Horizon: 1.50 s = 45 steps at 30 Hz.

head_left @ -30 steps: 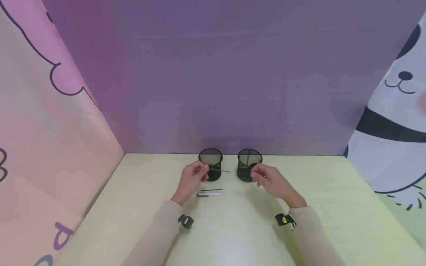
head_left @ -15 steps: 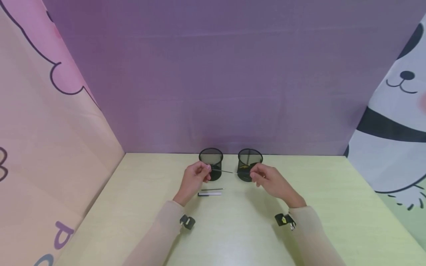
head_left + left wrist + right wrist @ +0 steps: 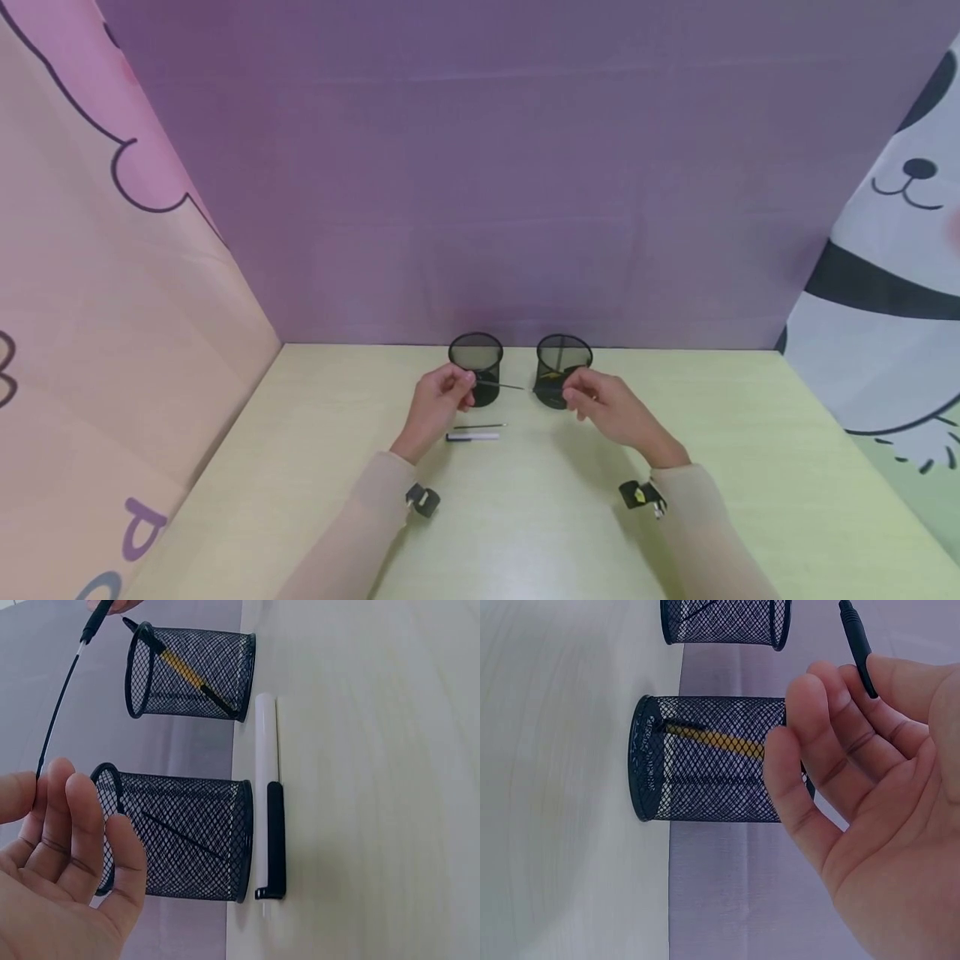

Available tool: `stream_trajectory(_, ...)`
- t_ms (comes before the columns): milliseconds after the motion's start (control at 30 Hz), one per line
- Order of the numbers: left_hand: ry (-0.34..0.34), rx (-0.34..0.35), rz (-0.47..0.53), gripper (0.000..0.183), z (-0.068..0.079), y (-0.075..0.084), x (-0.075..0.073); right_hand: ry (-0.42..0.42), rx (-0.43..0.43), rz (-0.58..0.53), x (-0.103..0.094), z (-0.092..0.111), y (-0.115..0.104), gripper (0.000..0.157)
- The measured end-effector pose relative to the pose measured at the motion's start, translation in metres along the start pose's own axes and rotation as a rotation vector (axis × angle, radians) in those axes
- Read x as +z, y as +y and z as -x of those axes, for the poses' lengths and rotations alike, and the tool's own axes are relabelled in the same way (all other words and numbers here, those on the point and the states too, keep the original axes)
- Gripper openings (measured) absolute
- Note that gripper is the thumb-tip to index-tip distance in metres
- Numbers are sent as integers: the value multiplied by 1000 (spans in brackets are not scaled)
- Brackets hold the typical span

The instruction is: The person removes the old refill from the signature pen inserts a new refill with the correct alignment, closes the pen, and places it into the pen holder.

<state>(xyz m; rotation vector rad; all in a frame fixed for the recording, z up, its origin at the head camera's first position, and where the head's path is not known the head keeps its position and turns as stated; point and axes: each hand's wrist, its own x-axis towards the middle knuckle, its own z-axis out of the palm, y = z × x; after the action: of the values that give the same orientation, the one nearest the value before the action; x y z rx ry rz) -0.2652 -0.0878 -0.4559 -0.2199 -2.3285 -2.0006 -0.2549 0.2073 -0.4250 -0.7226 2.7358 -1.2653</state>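
In the head view my left hand (image 3: 437, 400) pinches a thin dark pen refill (image 3: 504, 385) between thumb and fingers, level above the table. The refill's pale tip points right, at the end of a small black tapered pen piece (image 3: 859, 649). That piece is pinched by my right hand (image 3: 611, 408); in the left wrist view (image 3: 96, 621) the piece and the tip are in line, right at each other. Below on the table lie a white pen barrel (image 3: 265, 742) with a black clip (image 3: 276, 832) and another thin dark stick (image 3: 480, 427).
Two black mesh pen holders stand near the table's back edge: the left holder (image 3: 187, 870) has a thin dark rod in it, the right holder (image 3: 720, 799) a yellow-and-black pen (image 3: 180, 669). A purple cloth (image 3: 480, 167) hangs behind the table (image 3: 525, 517).
My left hand has moved slightly right, bringing the refill's tip up to the black pen piece. My right hand has stayed almost still. Over the last half second little differs.
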Motion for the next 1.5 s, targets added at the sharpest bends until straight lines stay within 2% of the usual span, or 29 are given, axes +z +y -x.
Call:
stream_trajectory(300,-10,-16,-19,21,2,2,6,-5,-2,-5,1,0,-1,14)
stream_trajectory(633,-107,50,-52,22,5,2,6,-9,9,-4,1,0,-3,15)
stream_trajectory(967,-176,44,-92,19,8,2,8,-8,19,1,1,1,0,16)
stream_trajectory(1233,-180,66,-118,10,7,0,9,-9,15,-5,2,0,0,16)
stream_trajectory(1500,-143,82,-200,6,7,1,9,-12,14,-17,4,0,-1,13)
